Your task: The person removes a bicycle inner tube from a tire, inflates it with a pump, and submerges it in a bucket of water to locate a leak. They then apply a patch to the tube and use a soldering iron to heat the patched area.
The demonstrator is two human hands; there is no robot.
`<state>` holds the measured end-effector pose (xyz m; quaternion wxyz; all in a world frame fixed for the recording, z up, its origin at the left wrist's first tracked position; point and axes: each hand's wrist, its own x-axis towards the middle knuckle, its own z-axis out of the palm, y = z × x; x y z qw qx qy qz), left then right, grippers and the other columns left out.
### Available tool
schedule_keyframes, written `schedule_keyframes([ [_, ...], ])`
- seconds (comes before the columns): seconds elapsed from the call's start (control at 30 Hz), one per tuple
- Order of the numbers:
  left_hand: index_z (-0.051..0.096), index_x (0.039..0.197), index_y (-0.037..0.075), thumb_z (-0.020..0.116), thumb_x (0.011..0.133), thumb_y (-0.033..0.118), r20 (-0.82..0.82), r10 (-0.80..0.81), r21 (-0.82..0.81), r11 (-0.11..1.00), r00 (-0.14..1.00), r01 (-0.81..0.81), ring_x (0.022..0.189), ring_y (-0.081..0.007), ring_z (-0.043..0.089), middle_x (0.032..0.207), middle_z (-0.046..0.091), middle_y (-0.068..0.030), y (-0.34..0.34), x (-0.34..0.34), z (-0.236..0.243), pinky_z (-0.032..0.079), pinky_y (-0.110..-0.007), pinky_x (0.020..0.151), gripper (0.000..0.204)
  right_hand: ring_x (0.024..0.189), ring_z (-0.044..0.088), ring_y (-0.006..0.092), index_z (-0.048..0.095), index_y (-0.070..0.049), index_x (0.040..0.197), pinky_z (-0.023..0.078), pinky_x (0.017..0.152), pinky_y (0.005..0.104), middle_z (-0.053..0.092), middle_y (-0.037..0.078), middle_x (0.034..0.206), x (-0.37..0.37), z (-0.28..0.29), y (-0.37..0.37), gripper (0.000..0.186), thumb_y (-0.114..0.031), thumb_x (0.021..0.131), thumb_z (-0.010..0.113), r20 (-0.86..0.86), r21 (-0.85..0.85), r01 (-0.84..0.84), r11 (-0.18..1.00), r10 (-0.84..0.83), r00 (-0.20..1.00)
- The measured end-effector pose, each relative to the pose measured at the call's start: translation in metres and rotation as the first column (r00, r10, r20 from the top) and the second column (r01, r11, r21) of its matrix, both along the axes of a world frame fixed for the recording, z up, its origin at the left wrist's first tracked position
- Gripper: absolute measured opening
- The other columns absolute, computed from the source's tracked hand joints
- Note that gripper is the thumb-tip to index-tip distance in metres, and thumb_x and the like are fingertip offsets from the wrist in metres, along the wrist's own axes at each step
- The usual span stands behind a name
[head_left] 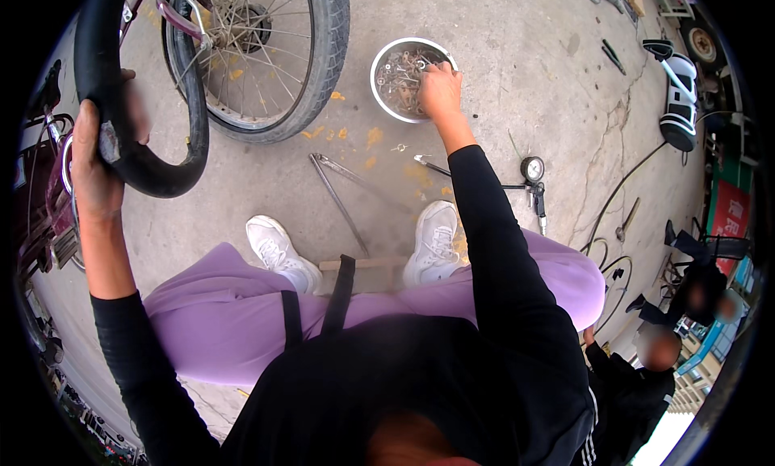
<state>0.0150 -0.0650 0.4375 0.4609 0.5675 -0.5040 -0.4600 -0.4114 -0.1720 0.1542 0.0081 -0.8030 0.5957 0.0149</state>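
My left hand (97, 175) is wrapped round a black bicycle inner tube (161, 174), held up at the far left. A dull grey patch (109, 142) shows on the tube beside my thumb. Part of the tube hangs in front of a bicycle wheel (274, 127) with a knobby tyre. My right hand (441, 93) reaches into a white-rimmed round bowl (377, 95), its fingers drawn together among small metal parts (400, 75). What those fingertips pinch, if anything, is too small to make out.
A metal bar tool (339, 206) lies before my shoes. Right of the bowl are a hose with a pressure gauge (533, 170), pliers (613, 56) and a white-and-black air pump (680, 95). Other people (646, 377) are at the lower right; a purple bicycle (60, 216) stands left.
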Motion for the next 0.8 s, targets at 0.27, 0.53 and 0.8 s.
schedule_keyframes([
  [0.27,0.047,0.123,-0.008,0.040,0.096,0.044,0.027,-0.055,-0.037,0.998,0.998,0.056,0.065,-0.0112,0.051,0.075,0.056,-0.0053,-0.001,-0.006,0.003,0.039,-0.023,0.065,0.059,0.097,0.054,0.0264,0.069,-0.012,0.092,0.040,0.079,0.0457,0.062,0.005,0.092,0.005,-0.016,-0.012,0.022,-0.008,0.075,0.057,0.213,-0.113,0.001,0.994,0.023,0.977],
  [0.53,0.048,0.123,-0.008,0.041,0.095,0.045,0.007,-0.041,-0.018,0.999,0.999,0.041,0.066,-0.0114,0.051,0.078,0.056,-0.0054,-0.001,-0.005,-0.001,0.040,-0.023,0.065,0.060,0.105,0.052,0.0277,0.069,-0.018,0.101,0.040,0.086,0.0450,0.060,0.005,0.105,0.019,-0.022,-0.006,0.026,-0.016,0.076,0.062,0.146,0.022,-0.102,0.995,0.098,0.984],
  [0.8,0.050,0.123,-0.005,0.043,0.095,0.045,0.014,-0.011,-0.006,1.000,1.000,0.011,0.069,-0.0100,0.054,0.083,0.058,-0.0042,-0.001,0.004,-0.004,0.043,-0.023,0.064,0.058,0.089,0.064,0.0312,0.072,-0.009,0.085,0.050,0.080,0.0409,0.067,0.017,0.088,-0.009,0.003,-0.021,0.017,-0.007,0.073,0.060,0.199,0.463,-0.058,0.884,-0.040,0.979],
])
